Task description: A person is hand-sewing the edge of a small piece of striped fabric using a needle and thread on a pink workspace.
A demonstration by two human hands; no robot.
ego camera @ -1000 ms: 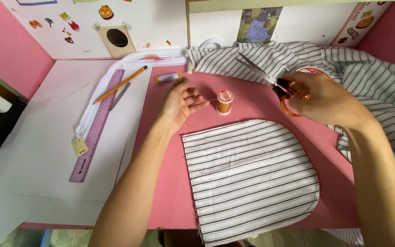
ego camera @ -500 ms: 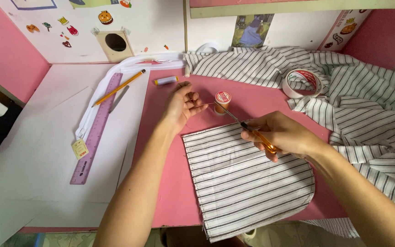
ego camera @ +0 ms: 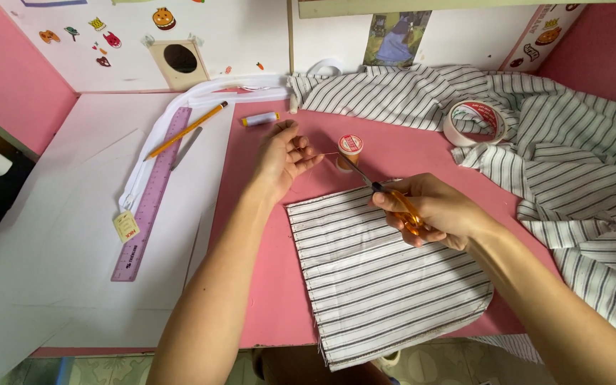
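A person's right hand (ego camera: 440, 214) closes its grip on the orange handles of a pair of scissors (ego camera: 386, 196), the blades pointing up and left toward a small spool of orange thread (ego camera: 350, 150) standing upright on the pink surface (ego camera: 269, 285). The left hand (ego camera: 284, 155) rests beside the spool with fingertips pinched narrowly together; a fine thread appears to run from them toward the spool, though it is too thin to be sure. The scissors lie over the upper edge of a striped fabric panel (ego camera: 386, 285), rounded at its lower right corner and spread flat under the right wrist. More striped cloth (ego camera: 572, 157) is heaped along the back and right side, with a roll of tape (ego camera: 473, 122) sitting on it. Behind the left hand lies a grey spool with a yellow end (ego camera: 260, 118). On the white sheet (ego camera: 51, 235) to the left lie a purple ruler (ego camera: 152, 196), a yellow pencil (ego camera: 187, 130) and a white zipper (ego camera: 201, 96), well apart from both hands.
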